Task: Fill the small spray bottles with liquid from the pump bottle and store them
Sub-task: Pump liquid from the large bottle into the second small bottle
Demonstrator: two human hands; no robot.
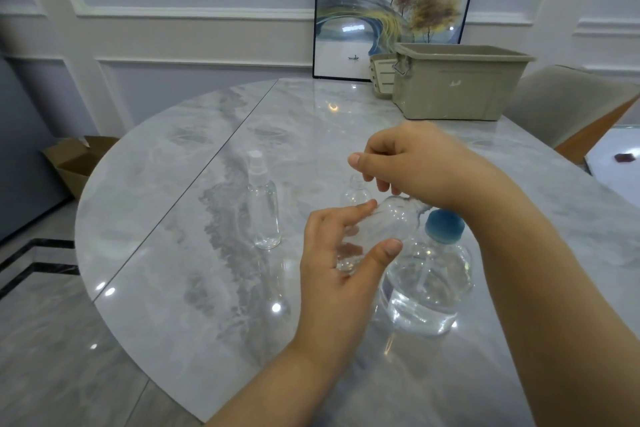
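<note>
My left hand (341, 255) holds a small clear spray bottle (384, 224) tilted, its neck pointing up and right. My right hand (415, 163) is closed over that bottle's top end, hiding the cap. Just right of it stands the large clear pump bottle (429, 288) with a blue top, partly full of clear liquid. A second small spray bottle (263, 204) with a white sprayer stands upright to the left. A third small clear bottle (355, 194) stands behind my hands, mostly hidden.
A beige plastic storage bin (453, 83) sits at the far right of the marble table (194, 218), a smaller slotted basket (381, 74) beside it. A framed picture leans on the wall behind. A chair stands at the right, a cardboard box on the floor at left.
</note>
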